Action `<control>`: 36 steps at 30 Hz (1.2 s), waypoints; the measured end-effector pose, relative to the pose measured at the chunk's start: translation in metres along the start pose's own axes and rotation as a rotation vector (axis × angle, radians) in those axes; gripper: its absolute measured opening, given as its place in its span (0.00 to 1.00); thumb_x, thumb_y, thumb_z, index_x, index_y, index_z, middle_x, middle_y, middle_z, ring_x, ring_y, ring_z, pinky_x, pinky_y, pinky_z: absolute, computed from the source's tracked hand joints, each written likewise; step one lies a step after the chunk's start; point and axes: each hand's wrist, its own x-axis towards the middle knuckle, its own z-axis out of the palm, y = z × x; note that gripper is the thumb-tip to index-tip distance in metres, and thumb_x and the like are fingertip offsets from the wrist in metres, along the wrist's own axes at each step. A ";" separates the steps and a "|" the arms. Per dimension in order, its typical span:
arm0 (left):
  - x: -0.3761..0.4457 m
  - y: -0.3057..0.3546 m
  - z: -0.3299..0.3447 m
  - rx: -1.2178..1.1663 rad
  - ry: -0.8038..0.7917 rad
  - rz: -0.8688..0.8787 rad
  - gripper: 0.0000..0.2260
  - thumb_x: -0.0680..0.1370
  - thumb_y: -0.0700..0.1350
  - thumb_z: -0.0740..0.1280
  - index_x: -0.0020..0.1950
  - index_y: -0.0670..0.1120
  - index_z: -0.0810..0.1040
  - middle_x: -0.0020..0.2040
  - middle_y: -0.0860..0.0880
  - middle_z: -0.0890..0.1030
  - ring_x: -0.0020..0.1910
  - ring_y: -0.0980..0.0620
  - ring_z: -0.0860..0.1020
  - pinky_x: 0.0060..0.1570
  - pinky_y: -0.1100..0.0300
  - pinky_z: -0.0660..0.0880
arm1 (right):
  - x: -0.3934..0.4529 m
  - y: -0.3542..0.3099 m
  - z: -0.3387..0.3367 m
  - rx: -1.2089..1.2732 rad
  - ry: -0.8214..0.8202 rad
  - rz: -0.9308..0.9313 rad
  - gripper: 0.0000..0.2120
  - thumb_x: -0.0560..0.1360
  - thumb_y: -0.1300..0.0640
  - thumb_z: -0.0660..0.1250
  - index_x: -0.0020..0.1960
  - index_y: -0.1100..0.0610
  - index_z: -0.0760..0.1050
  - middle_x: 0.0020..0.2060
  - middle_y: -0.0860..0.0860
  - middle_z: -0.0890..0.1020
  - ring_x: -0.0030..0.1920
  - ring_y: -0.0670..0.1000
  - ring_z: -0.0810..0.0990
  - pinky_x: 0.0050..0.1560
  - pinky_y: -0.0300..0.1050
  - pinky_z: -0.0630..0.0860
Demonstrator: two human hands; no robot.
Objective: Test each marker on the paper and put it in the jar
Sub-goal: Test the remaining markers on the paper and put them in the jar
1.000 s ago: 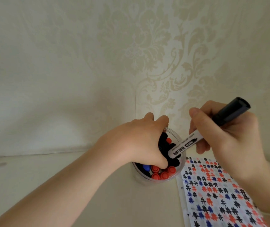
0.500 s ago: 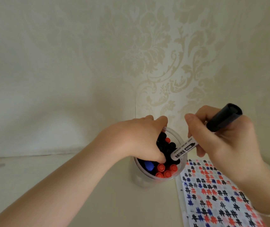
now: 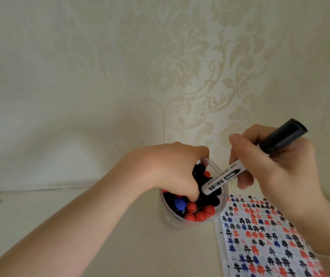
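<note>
Head view, I see the jar (image 3: 223,198) on the counter (image 3: 80,226), full of markers, my left hand (image 3: 172,168) reaching in, fingers curled among them, grip hidden, my right hand (image 3: 276,168) pinching a black marker (image 3: 234,175) slanted over the jar's rim, paper (image 3: 264,236) just right of the jar.

Soft, even daylight, faint shadows; wide-angle bending at edges, slight blur throughout

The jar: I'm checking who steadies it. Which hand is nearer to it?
Left. The left hand reaches into the jar among its markers; the right hand is above and right, holding a marker over it.
</note>
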 end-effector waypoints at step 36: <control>0.008 -0.003 0.005 0.014 0.048 0.030 0.12 0.72 0.46 0.66 0.51 0.53 0.67 0.42 0.54 0.77 0.40 0.54 0.77 0.35 0.58 0.74 | 0.001 0.023 0.015 -0.236 -0.357 -0.118 0.12 0.68 0.45 0.66 0.35 0.53 0.75 0.30 0.48 0.78 0.32 0.51 0.77 0.36 0.46 0.73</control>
